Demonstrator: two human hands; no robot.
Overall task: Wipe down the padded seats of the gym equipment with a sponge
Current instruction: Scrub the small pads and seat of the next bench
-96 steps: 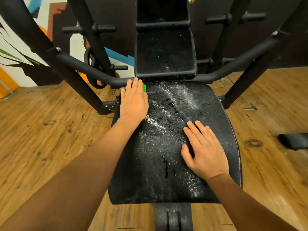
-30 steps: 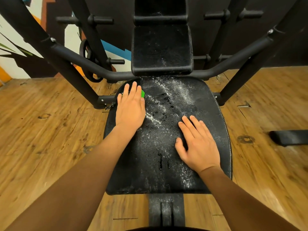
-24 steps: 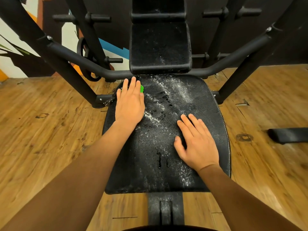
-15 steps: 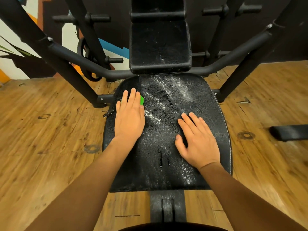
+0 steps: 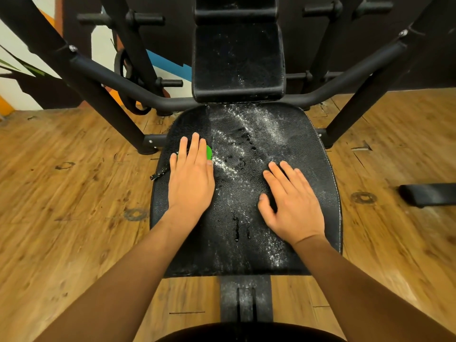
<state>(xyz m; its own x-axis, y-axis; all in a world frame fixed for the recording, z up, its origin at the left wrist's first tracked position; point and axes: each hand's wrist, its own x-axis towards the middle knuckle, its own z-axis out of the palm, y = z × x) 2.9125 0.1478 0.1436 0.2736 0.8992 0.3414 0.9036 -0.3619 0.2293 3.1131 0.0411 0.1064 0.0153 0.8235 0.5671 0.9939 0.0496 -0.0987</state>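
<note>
At the far left a wall (image 5: pixel 12 95) painted in white, orange, blue and dark shapes is seen, and a wooden plank floor (image 5: pixel 61 193) is spread beneath everything. A slanted black frame post (image 5: pixel 81 77) is joined by a curved crossbar (image 5: pixel 106 76), which is carried behind the seat toward the right side. Short black pegs (image 5: pixel 145 19) are mounted on a further upright behind it.

The left hand (image 5: pixel 191 178) is laid flat, fingers straight and close together, on the left part of the padded seat (image 5: pixel 308 149). A green sponge (image 5: pixel 209 152) is pressed beneath it, and only a small green edge is shown at the right side of the fingers. A frayed strip of trim (image 5: pixel 160 172) is seen sticking out at the seat's left edge, just beside that hand.

White streaks (image 5: pixel 246 124) are scattered across the middle of the black textured seat, and dark wet drips (image 5: pixel 237 225) are seen nearer the front. An upright back pad (image 5: pixel 238 60), also speckled white, is set just behind the seat. A black support beam (image 5: pixel 245 299) is seen under the seat's front edge.

The right hand (image 5: pixel 291 203) is rested palm down on the right half, fingers straight and slightly spread, with nothing held. Further right a second slanted post (image 5: pixel 357 104) is set. A dark flat object (image 5: pixel 429 195) lies on the floor at the right edge; what it is cannot be told.
</note>
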